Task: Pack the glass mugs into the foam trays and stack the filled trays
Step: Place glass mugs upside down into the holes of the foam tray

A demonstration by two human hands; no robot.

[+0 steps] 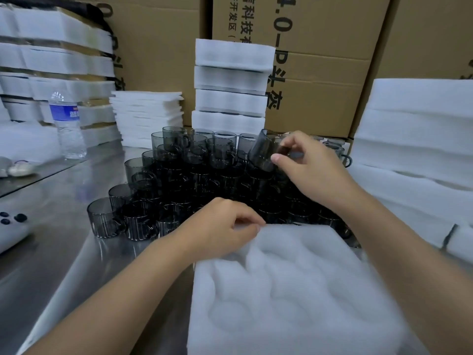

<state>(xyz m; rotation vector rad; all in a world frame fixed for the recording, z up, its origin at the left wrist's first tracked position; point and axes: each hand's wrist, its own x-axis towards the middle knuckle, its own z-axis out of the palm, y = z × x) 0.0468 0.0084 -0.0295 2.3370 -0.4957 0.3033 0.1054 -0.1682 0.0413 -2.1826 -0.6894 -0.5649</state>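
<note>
Fingers [298,142] of the right hand [311,167] curled round a tilted glass mug [262,151] at 12 o'clock above the massed mugs [179,180]. The left hand [225,224] pinched the foam tray [294,290] at its 10 o'clock corner. Glass judged fragile, slick: grip body.

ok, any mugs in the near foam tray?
No, the near foam tray shows only bare pockets; right hand grips a tilted glass mug.

Centre cardboard box [332,73]: large sideways print "4.0-P", then Chinese characters. Smaller lines include "科技" and "开发区". Water bottle [67,129]: blue label, wording illegible.
</note>
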